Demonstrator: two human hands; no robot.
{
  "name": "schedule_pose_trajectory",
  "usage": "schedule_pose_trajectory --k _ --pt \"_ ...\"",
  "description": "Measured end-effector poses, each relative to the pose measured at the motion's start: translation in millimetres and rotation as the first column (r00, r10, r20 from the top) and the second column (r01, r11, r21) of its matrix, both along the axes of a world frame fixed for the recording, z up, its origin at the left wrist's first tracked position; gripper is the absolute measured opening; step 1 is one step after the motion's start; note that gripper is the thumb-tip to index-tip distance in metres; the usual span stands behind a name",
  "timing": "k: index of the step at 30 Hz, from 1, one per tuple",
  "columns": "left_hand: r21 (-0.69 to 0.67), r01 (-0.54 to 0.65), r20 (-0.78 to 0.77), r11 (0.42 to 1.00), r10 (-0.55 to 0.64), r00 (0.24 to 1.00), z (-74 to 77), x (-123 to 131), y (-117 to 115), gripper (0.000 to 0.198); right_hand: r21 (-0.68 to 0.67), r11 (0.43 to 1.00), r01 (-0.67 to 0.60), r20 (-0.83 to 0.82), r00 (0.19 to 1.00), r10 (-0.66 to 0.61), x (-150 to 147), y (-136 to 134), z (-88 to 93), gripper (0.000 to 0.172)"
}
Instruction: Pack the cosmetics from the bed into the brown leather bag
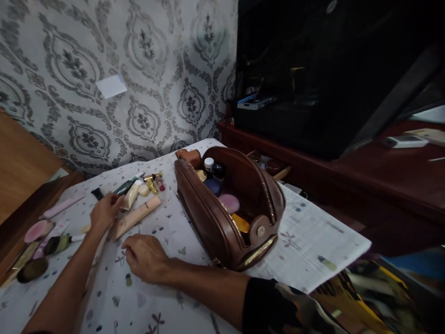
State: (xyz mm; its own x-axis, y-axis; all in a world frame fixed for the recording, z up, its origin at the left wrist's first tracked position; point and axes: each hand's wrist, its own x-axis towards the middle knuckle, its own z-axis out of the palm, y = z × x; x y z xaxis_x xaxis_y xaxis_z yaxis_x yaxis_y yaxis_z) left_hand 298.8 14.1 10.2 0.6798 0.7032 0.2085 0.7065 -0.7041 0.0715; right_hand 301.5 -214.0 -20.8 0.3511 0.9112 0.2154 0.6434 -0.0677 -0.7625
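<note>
My left hand [106,211] reaches over a row of cosmetics, its fingers bent and drawn together; what they hold, if anything, is hidden. Right by its fingertips lies a small cream-coloured tube [131,195]. A dark green tube [125,185] is just beyond, and a long peach tube [139,215] lies on the near side. My right hand [146,257] rests on the patterned cloth with its fingers curled in, and nothing shows in it. To its right stands a brown makeup bag [205,218], unzipped, holding a white-capped bottle [209,163], a pink round item [229,203] and a yellow item [240,223].
Gold lipstick-like tubes [152,184] lie beyond the left hand. Makeup brushes [57,243] and a pink round compact [37,230] sit at the left. A dark screen [313,83] stands on a reddish-brown cabinet [399,185]. Patterned wallpaper [146,83] is behind.
</note>
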Motion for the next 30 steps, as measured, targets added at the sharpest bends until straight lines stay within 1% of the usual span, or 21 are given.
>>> schedule_pose_trajectory --k 2,4,5,6,8,12,16,19,24,27,30 --pt "0.127 -0.028 0.035 0.991 0.024 0.999 4.5 4 -1 0.045 0.008 1.000 -0.004 -0.007 1.000 0.004 0 0 -0.8 0.033" --pt "0.206 -0.071 0.052 0.976 0.061 0.997 6.1 10 -1 0.053 0.026 1.000 0.003 -0.032 0.999 -0.002 0 0 -2.0 0.033" --pt "0.201 -0.090 0.043 0.975 0.083 0.996 5.6 13 0 0.056 0.038 0.999 0.010 -0.048 0.999 -0.008 0 0 -2.6 0.032" --pt "0.152 -0.115 0.016 0.982 0.114 0.993 4.3 17 3 0.058 0.049 0.999 0.017 -0.062 0.998 -0.014 0 0 -3.2 0.031" --pt "0.091 -0.137 -0.035 0.986 0.141 0.989 0.2 23 9 0.055 0.062 0.998 0.019 -0.074 0.997 -0.015 0 1 -4.3 0.028" --pt "0.032 -0.123 -0.091 0.992 0.125 0.988 -6.1 28 22 0.052 0.063 0.998 0.010 -0.065 0.998 -0.006 0 4 -6.8 0.027" --pt "-0.004 -0.128 -0.122 0.992 0.127 0.984 -3.0 27 26 0.052 0.098 0.995 0.024 -0.079 0.997 -0.016 -1 5 -10.6 0.025" --pt "-0.002 -0.135 -0.117 0.991 0.134 0.984 0.4 25 24 0.048 0.142 0.989 0.038 -0.096 0.995 -0.025 0 6 -15.2 0.025" --pt "0.036 -0.145 -0.077 0.989 0.147 0.986 -1.2 19 24 0.041 0.210 0.967 0.145 -0.185 0.977 -0.106 5 12 -25.6 0.035" --pt "0.049 -0.161 -0.052 0.986 0.164 0.985 -2.3 8 30 0.041 0.217 0.966 0.137 -0.249 0.965 -0.081 8 16 -30.5 0.045" --pt "0.043 -0.197 -0.021 0.979 0.198 0.980 -0.7 -8 40 0.043 0.215 0.968 0.129 -0.262 0.963 -0.070 10 17 -33.7 0.054"
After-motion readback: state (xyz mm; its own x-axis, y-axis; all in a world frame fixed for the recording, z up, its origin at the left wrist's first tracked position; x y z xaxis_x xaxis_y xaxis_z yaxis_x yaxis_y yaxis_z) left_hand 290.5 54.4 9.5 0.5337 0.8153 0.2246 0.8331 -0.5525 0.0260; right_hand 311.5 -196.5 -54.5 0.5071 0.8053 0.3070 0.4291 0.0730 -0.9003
